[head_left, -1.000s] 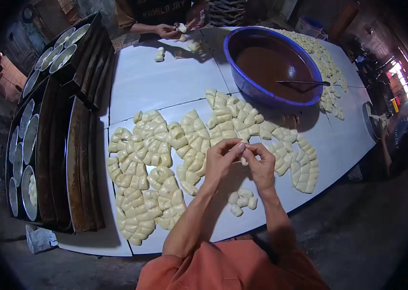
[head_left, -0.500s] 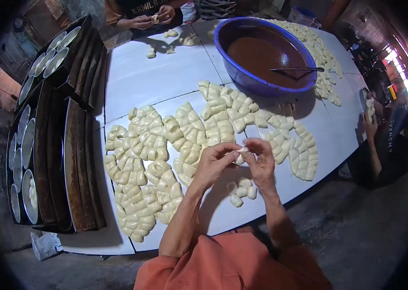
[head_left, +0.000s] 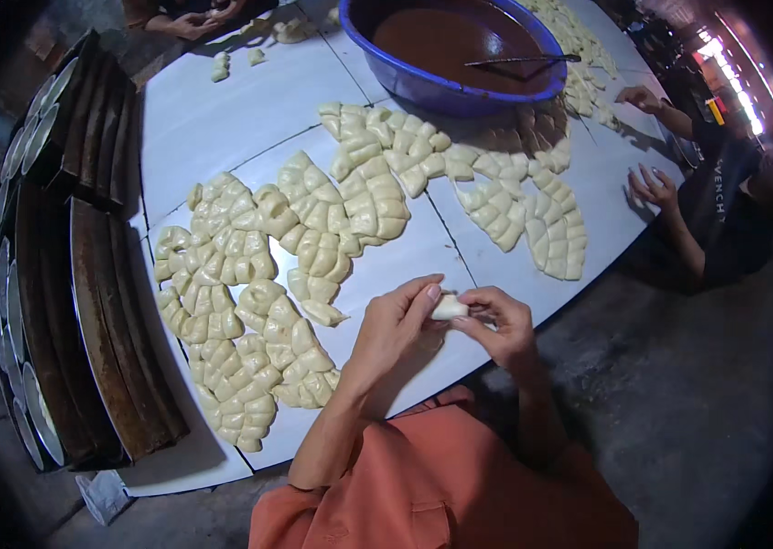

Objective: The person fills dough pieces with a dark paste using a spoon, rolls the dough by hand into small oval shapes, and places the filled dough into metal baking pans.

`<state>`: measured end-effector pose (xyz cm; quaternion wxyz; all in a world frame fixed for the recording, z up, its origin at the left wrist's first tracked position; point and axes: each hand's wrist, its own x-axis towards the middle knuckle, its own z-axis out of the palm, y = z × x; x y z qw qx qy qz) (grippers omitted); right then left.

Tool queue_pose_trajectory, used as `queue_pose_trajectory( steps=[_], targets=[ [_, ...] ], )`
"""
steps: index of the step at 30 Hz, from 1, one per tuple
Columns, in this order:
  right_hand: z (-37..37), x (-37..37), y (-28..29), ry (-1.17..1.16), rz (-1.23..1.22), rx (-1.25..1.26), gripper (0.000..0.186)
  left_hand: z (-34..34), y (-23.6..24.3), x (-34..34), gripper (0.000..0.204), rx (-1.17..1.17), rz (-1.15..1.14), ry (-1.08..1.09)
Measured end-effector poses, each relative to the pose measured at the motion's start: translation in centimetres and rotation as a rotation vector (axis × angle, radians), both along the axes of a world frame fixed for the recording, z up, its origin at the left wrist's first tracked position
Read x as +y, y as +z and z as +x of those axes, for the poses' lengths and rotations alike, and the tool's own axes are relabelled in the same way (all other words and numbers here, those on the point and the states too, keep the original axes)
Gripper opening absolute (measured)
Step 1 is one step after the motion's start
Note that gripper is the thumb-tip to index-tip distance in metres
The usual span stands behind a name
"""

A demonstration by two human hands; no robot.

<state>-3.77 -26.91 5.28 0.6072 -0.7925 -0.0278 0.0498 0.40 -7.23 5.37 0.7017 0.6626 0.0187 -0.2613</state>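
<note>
Between the fingertips of both my hands is a smooth white piece of dough [head_left: 449, 308], held over the near part of the table. My left hand [head_left: 396, 322] is closed on its left end with thumb and fingers. My right hand [head_left: 502, 324] pinches the right end, its fingers curled. Just left of and beyond my hands lie large pale sheets of dough [head_left: 313, 206], scored into many small pieces and shiny on top. A separate scored sheet of dough [head_left: 555, 224] lies to the right, beyond my right hand.
A blue-purple basin [head_left: 460, 96] of brown liquid stands at the far side, a dark-handled utensil [head_left: 524, 60] across it. Dark metal trays [head_left: 112, 320] with round tins are stacked at left. One co-worker's hands [head_left: 652, 188] are at the right edge; another person's hand [head_left: 187, 25] is at far left.
The view has shifted, so the table sits further left and up. The loose dough pieces near my hands no longer show. The right co-worker's hands have parted, one reaching over the table.
</note>
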Motion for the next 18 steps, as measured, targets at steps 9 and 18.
queue_pose_trajectory(
  steps=[9, 18],
  targets=[
    [-5.3, -3.1, -3.4, -0.184, 0.255, 0.482, 0.05, -2.8, -1.5, 0.2, 0.083, -0.508, 0.569, -0.275],
    [-5.7, 1.4, -4.7, -0.445, -0.285, 0.196, 0.042, -2.1, -3.1, 2.1, 0.083, -0.561, 0.433, -0.348]
  ],
)
